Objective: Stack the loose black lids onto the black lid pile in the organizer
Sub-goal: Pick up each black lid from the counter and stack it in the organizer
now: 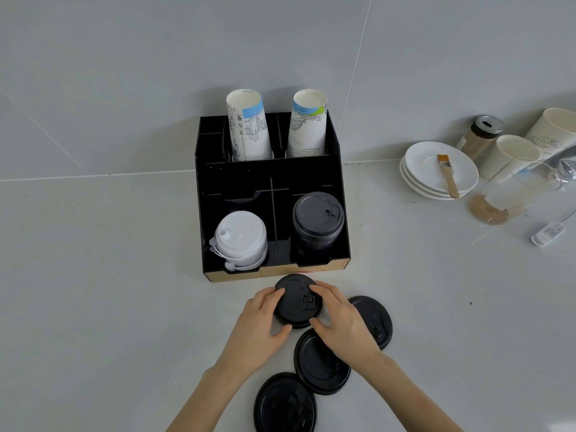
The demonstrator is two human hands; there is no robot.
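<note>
Left hand [260, 319] and right hand [341, 322] pinch a small lid stack [297, 302] between them, just before the organizer [274, 182]; three lids [321, 366] lie nearer.

Loose lids [321, 363] before organizer [274, 182]

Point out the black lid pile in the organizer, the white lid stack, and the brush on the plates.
black lid pile [317, 213]: head view, top lid's face.
white lid stack [240, 230]: head view, top lid.
brush [448, 179]: head view, wooden handle.
</note>
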